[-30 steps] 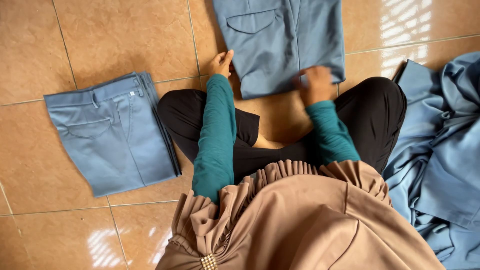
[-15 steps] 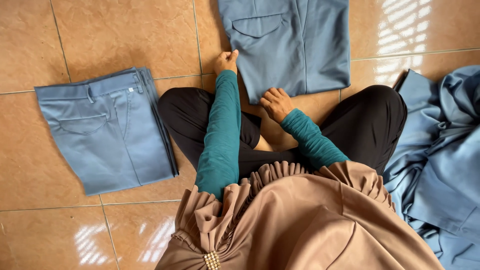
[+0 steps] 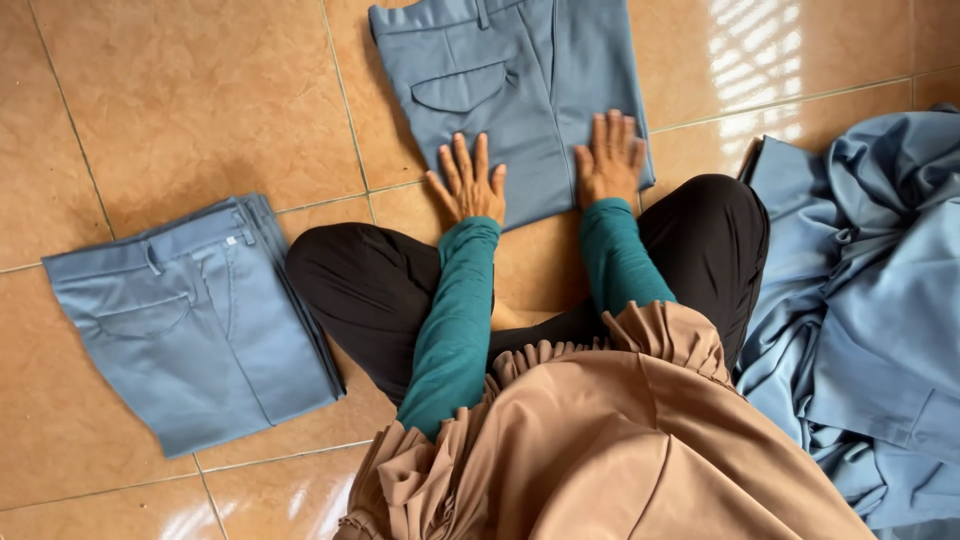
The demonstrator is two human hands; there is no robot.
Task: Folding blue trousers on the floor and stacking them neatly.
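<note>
Fingers (image 3: 470, 165) of the left hand (image 3: 470, 185) are lying spread and flat, holding nothing, pressing on the near edge of the folded blue-grey trousers (image 3: 500, 100); the right hand (image 3: 608, 158) is doing the same beside it — fingers straight and close together, palm down on the cloth, gripping nothing. The trousers are lying on the tan tiled floor (image 3: 180, 100) straight ahead of the person's crossed legs (image 3: 370, 290), waistband and back pocket toward the far side, near edge just touching the hands. A second folded pair (image 3: 190, 320) is resting well apart on the person's left, by the knee. A loose heap of blue cloth (image 3: 860, 320) is crowding the right knee. Risks, as judged: the tile is looking smooth and glossy, so uneven pressure from one palm could be sliding the folded layers out of line and skewing the edges — the top layer creeping over the lower one. The heap on the right is sitting near enough that a sleeve or elbow could be dragging cloth onto the fold.
</note>
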